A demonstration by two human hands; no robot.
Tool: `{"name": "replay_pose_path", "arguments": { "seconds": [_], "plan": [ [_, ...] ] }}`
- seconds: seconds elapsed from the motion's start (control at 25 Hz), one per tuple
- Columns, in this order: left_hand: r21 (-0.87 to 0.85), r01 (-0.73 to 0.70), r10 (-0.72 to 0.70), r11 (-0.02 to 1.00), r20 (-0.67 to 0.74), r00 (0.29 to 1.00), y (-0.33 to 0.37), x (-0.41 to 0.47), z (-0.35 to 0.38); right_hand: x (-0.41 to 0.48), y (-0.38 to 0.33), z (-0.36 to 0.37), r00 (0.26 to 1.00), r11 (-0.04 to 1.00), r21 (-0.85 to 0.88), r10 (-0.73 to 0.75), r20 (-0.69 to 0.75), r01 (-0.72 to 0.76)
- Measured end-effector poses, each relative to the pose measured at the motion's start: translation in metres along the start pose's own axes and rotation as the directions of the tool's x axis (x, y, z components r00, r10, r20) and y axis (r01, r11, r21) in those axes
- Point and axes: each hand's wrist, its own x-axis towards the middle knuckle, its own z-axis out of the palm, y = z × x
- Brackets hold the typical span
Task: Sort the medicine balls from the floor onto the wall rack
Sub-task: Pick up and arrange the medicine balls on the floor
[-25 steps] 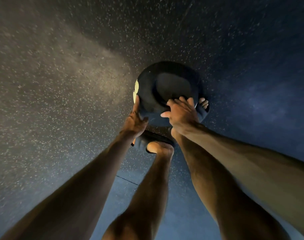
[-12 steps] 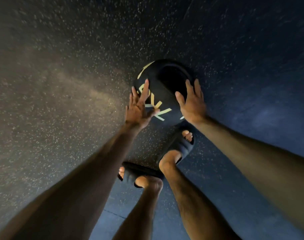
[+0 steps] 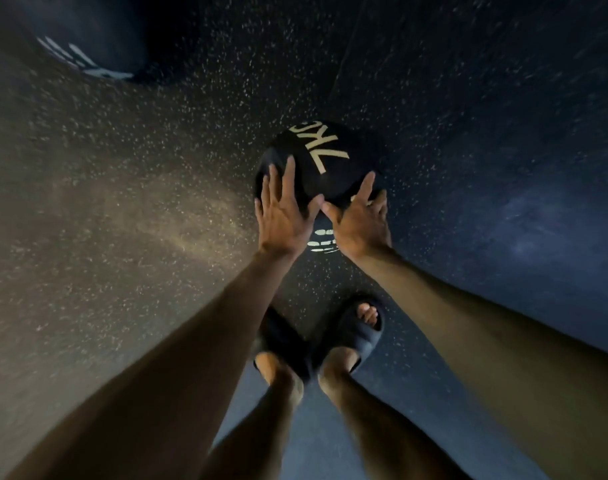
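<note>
Our left hand [image 3: 281,220] and right hand [image 3: 359,225] press flat, fingers straight and spread, against one black 7KG medicine ball [image 3: 316,157] down on the speckled floor [image 3: 122,237], ahead of our two sandals [image 3: 359,332]. A second ball [image 3: 87,39] lies far left.

Floor: a dark, rubber-like surface [image 3: 122,289] scattered with small pale flecks; it fills the whole view.
Seams: a thin straight line [image 3: 344,53] runs down from the top edge, right of centre; fainter straight lines cross the upper right corner.
Lower strip: near the bottom edge the surface [image 3: 313,420] looks smoother and blue-grey, with few flecks.
Warm light: a yellowish glow covers the left side, brightest in a slanting band [image 3: 139,209].
Cool light: the right side is deep blue, with a pale hazy patch [image 3: 538,230].
Top: dimmest part, nearly black.
Sharpness: flecks smear into short streaks towards the edges.
</note>
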Motion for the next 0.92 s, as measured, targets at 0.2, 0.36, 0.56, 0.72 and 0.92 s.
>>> {"name": "replay_pose_path", "arguments": {
  "seconds": [0.2, 0.36, 0.56, 0.72, 0.92],
  "plan": [
    [0.091, -0.122, 0.115, 0.988, 0.08, 0.99, -0.026, 0.026, -0.019, 0.058, -0.068, -0.013, 0.989, 0.99, 0.021, 0.137, -0.055, -0.136],
    [0.07, -0.107, 0.096, 0.992, 0.15, 0.984, -0.009, 0.101, -0.063, 0.099, -0.106, -0.031, 0.991, 0.995, 0.054, 0.085, -0.106, -0.08],
    [-0.017, 0.106, -0.101, 0.994, 0.178, 0.979, 0.021, 0.211, -0.102, 0.099, -0.099, -0.056, 0.958, 0.96, -0.009, -0.279, -0.067, 0.279],
    [-0.067, 0.212, -0.203, 0.975, 0.112, 0.973, 0.045, 0.251, -0.12, 0.13, -0.128, -0.071, 0.951, 0.947, -0.107, -0.308, -0.035, 0.303],
    [0.004, -0.069, 0.068, 0.998, 0.089, 0.994, 0.033, 0.207, -0.132, 0.196, -0.202, -0.097, 0.977, 0.961, -0.182, -0.213, 0.0, 0.209]
  ]
}}
